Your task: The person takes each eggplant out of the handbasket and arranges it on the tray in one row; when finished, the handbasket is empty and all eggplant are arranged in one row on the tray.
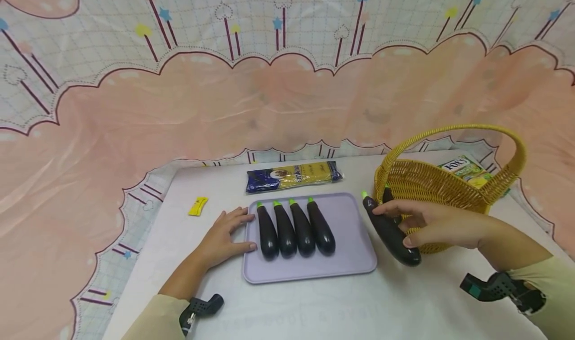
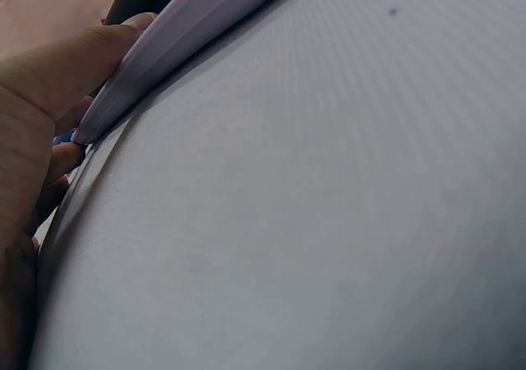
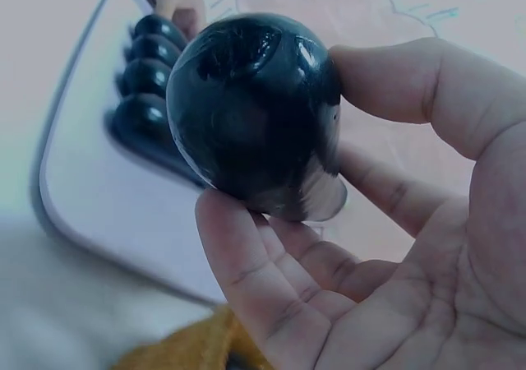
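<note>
My right hand (image 1: 433, 223) holds a dark eggplant (image 1: 390, 232) between thumb and fingers, above the table between the tray and the wicker basket (image 1: 424, 182). In the right wrist view the rounded end of this eggplant (image 3: 246, 107) faces the camera. Part of another eggplant (image 1: 387, 195) shows at the basket, mostly hidden behind the hand. Several eggplants (image 1: 287, 232) with green stems lie side by side on the lilac tray (image 1: 350, 265). My left hand (image 1: 224, 236) rests at the tray's left edge, its thumb and fingertips touching the rim (image 2: 164, 53).
A blue and yellow plastic packet (image 1: 294, 176) lies behind the tray. Left of it is a small yellow wrapped piece (image 1: 198, 206). A green FOX'S packet (image 1: 467, 170) shows behind the basket, whose tall handle (image 1: 467, 127) arches up. A patterned cloth hangs behind the table.
</note>
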Motion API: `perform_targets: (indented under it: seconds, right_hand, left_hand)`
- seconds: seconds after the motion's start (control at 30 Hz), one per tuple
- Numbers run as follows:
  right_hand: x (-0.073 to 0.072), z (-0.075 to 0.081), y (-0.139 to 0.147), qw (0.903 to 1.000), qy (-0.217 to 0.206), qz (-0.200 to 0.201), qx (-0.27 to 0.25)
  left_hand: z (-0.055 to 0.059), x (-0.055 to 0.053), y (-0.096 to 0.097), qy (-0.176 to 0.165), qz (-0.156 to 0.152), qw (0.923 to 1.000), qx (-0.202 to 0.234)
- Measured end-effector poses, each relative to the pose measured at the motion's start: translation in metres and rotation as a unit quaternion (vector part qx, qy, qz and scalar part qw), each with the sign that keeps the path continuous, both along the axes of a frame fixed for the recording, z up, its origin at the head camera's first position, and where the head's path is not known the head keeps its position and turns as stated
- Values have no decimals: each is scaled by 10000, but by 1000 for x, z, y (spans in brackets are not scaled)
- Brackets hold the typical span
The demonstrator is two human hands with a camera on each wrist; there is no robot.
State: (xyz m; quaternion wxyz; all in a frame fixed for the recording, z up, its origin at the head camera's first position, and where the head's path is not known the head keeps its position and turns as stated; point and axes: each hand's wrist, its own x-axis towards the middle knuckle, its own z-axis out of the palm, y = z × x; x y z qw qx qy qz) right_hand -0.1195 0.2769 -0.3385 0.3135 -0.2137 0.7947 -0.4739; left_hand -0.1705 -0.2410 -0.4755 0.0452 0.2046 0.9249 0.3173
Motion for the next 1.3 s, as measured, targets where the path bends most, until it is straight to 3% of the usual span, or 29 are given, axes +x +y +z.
perform_targets:
  seconds: [0.23, 0.5, 0.73, 1.07, 1.3]
  right_hand:
    - [-16, -12, -28, 9996, -77, -205, -185]
    - [-34, -28, -60, 9947, -192, -962, 302]
    - [-46, -43, -91, 9903, -197, -1273, 525]
    - [-48, -67, -107, 9880, -94, -1412, 615]
    - [-47, -70, -112, 9866, 38, -1423, 801]
  left_hand:
    - [0, 1, 0, 70, 0, 10000, -26]
    - [2, 2, 0, 9, 33, 10000, -21]
    - [2, 1, -1, 43, 63, 10000, -11]
    - [1, 2, 2, -11, 64, 10000, 0]
    - [2, 3, 2, 10, 71, 10000, 15]
